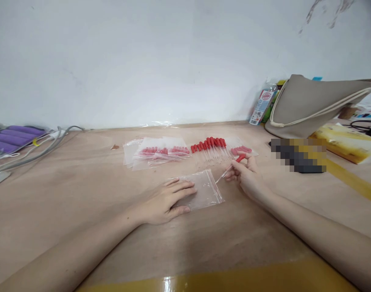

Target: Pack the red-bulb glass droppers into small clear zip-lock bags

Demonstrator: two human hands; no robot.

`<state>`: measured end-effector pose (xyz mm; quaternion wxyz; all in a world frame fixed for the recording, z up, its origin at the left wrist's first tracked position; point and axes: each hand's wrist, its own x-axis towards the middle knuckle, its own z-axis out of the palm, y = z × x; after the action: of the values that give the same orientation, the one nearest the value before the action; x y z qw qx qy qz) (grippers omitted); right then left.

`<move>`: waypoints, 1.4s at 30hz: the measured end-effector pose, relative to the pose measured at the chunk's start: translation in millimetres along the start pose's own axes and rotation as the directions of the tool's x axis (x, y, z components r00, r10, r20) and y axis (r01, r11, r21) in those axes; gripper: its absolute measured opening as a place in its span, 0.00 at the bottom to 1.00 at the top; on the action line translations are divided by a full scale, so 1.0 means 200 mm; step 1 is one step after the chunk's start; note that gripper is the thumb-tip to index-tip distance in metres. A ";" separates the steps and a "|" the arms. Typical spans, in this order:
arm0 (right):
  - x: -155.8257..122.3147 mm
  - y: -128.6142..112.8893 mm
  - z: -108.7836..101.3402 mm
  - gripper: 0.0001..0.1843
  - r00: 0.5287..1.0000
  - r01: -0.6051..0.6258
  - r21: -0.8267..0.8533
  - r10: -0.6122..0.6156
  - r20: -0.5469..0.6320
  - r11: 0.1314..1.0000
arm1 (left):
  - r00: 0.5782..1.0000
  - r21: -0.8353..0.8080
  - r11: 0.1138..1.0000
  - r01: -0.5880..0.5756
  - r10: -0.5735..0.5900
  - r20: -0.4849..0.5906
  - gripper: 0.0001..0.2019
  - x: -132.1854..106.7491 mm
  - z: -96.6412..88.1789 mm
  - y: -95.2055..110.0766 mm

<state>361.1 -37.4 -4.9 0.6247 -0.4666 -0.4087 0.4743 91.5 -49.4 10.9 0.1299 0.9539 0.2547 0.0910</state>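
Observation:
A clear zip bag [203, 190] lies flat on the table with its zip edge to the right. My left hand [173, 200] rests on its left part, fingers stretched out. Between the fingers of my right hand [246, 174] is a dropper [240, 157] with a red rubber bulb and a thin clear stem. The stem's tip points down-left at the bag's zip edge; whether it is inside the mouth I cannot tell. Just behind lies a row of loose red-bulbed droppers [210, 144]. Filled bags of droppers [161, 152] overlap to the left of that row.
Another bag with red bulbs [241, 150] lies behind my right hand. To the right are a pixelated dark object [297, 156], a yellow tissue pack [346, 142], a grey-beige bag [316, 105] and a carton [261, 106]. Cables [56, 142] and purple cylinders [16, 138] lie at left.

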 end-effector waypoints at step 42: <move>0.01 -0.08 -0.07 0.18 0.535 0.421 -0.406 0.139 0.833 0.811 | 0.983 -0.196 0.980 -0.036 0.000 -0.184 0.18 0.01 0.03 -0.02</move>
<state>378.7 -39.2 8.2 0.2243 -0.3093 -0.8133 0.4388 92.7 -46.9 4.6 0.1997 0.9260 0.2465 0.2047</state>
